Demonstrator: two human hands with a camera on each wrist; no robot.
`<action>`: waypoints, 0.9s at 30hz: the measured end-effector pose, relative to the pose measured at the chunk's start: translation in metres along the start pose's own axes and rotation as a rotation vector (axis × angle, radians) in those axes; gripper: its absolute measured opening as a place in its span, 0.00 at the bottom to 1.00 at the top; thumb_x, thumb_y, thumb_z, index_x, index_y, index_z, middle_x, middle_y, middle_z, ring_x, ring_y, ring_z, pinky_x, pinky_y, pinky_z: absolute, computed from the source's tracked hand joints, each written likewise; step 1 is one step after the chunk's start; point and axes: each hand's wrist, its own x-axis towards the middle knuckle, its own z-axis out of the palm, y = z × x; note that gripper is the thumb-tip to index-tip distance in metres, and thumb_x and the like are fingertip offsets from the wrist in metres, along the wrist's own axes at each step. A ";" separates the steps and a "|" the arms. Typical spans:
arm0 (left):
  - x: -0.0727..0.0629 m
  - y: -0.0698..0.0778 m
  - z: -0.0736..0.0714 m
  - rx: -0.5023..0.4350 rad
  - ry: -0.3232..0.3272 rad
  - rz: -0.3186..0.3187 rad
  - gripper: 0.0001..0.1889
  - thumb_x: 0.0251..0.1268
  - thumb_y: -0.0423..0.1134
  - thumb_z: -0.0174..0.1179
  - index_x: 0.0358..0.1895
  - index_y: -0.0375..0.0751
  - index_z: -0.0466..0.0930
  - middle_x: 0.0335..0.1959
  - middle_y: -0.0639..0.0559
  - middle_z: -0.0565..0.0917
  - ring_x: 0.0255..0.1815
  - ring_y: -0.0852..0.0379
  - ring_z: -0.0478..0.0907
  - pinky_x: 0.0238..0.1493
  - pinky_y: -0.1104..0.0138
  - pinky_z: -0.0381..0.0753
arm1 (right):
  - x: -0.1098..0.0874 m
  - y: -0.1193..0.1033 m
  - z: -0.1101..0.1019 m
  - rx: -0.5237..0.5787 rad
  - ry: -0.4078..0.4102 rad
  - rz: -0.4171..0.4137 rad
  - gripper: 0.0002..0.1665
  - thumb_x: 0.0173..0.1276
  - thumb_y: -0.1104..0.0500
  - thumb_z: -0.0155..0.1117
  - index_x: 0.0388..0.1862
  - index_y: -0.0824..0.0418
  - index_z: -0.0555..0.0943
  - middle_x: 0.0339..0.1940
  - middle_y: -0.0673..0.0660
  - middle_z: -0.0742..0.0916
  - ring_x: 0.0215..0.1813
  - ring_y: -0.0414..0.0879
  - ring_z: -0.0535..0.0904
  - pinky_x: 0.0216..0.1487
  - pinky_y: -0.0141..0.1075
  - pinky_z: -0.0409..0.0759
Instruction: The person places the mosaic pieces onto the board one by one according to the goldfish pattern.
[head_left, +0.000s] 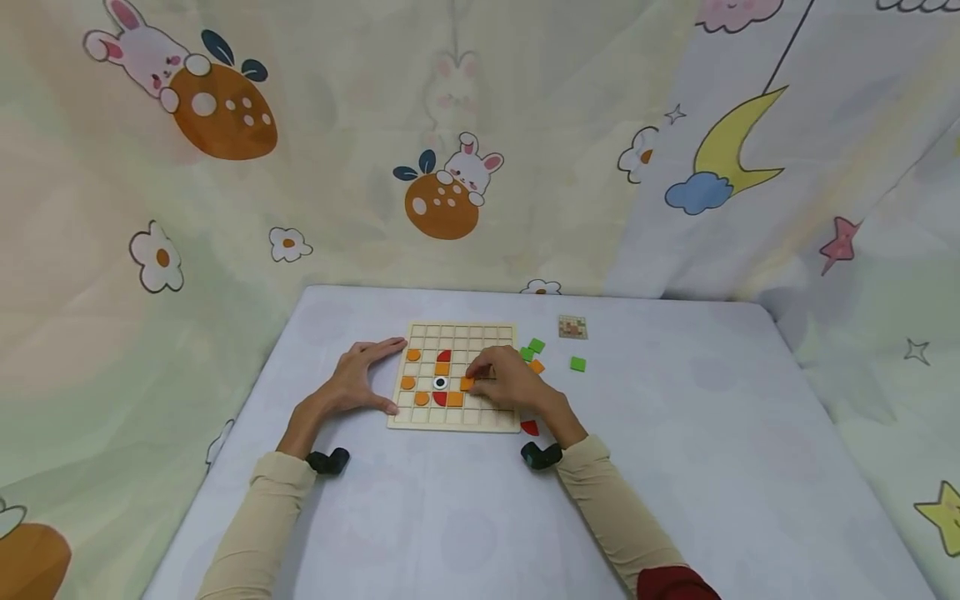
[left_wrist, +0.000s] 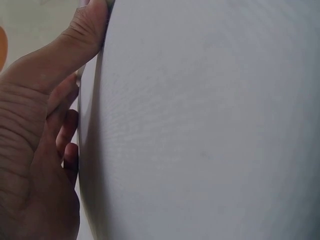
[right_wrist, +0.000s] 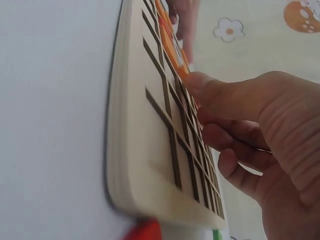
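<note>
A pale wooden grid board (head_left: 491, 419) lies on the table with flat tiles in its cells. My left hand (head_left: 349, 379) touches the board's left edge, thumb and fingers spread wide apart along it. Over the right half of the board, my right hand (head_left: 510, 379) pinches an orange square tile (head_left: 467, 384) between thumb and fingers, right at the grid. Just left of that tile sits a white round piece with a black centre (head_left: 440, 383). Around it are red quarter-round tiles (head_left: 444, 356), orange square tiles (head_left: 455, 400) and, further left, orange round tiles (head_left: 408, 382).
Several green square tiles (head_left: 577, 364) and an orange square (head_left: 537, 367) lie loose right of the board. A red tile (head_left: 530, 427) rests by its lower right corner, near my right wrist. Further back is a small patterned card (head_left: 572, 327). Printed cloth (head_left: 337, 150) hangs behind the table.
</note>
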 end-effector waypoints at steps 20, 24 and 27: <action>-0.001 0.001 -0.001 0.011 0.015 -0.004 0.66 0.35 0.59 0.92 0.86 0.55 0.67 0.89 0.51 0.66 0.79 0.38 0.63 0.76 0.34 0.59 | 0.018 -0.015 0.009 0.049 -0.053 0.100 0.09 0.69 0.63 0.77 0.47 0.60 0.95 0.46 0.53 0.95 0.48 0.43 0.88 0.56 0.40 0.88; -0.002 0.001 -0.001 0.006 0.013 -0.010 0.66 0.35 0.59 0.92 0.86 0.55 0.67 0.89 0.51 0.66 0.79 0.38 0.62 0.76 0.34 0.59 | 0.019 -0.015 0.011 0.045 -0.045 0.110 0.08 0.70 0.62 0.76 0.46 0.60 0.95 0.46 0.52 0.95 0.45 0.42 0.87 0.51 0.39 0.86; -0.002 0.002 -0.002 0.006 0.011 -0.014 0.66 0.35 0.59 0.92 0.86 0.56 0.67 0.89 0.52 0.66 0.79 0.39 0.62 0.77 0.34 0.59 | 0.019 -0.016 0.012 0.021 -0.025 0.106 0.07 0.71 0.62 0.76 0.45 0.60 0.95 0.43 0.52 0.95 0.42 0.41 0.85 0.48 0.38 0.84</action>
